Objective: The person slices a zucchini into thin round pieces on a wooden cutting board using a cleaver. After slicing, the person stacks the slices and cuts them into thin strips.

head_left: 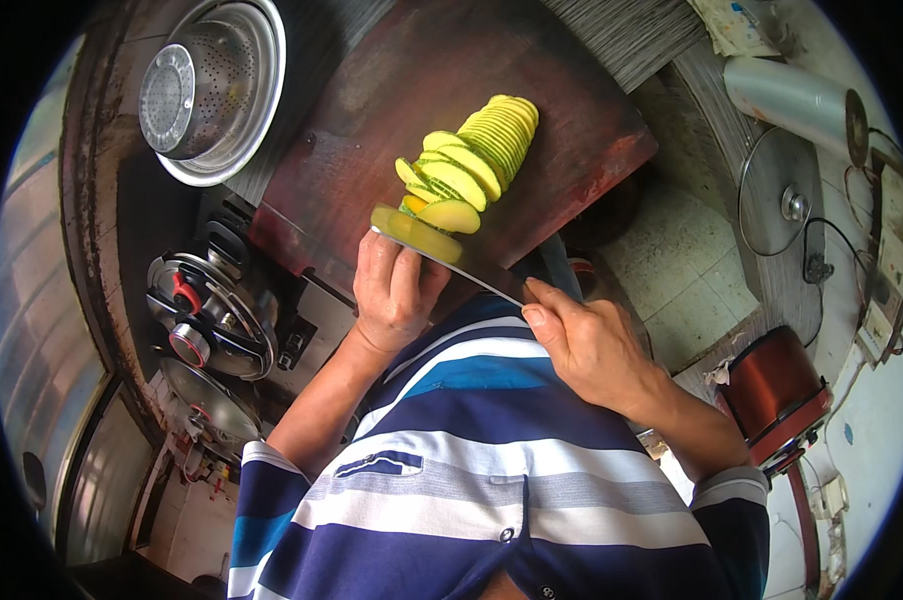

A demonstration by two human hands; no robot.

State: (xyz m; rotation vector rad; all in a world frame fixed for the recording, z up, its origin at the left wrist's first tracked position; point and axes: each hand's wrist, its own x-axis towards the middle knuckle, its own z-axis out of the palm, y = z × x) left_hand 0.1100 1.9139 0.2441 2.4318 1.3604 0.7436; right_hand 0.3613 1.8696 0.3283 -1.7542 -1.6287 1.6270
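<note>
My right hand [590,341] grips the handle end of a broad-bladed kitchen knife [470,276], probably a cleaver. The blade points left across the near part of a dark reddish-brown cutting board [376,112], and its shiny face mirrors yellow-green. Just beyond the blade begins a row of sliced zucchini [489,150], thin and green-edged. The far slices stay neatly stacked; nearer ones lean apart. My left hand [395,289] has its fingers curled against the near side of the blade. Whatever lies beneath those fingers is hidden.
At upper left a steel colander [218,90] rests in a metal basin [271,112]. A pressure cooker [211,315] and a glass-lidded pan [211,397] stand at left. To the right are a glass lid [774,187], a metal cylinder [789,94] and a red cooker [770,390].
</note>
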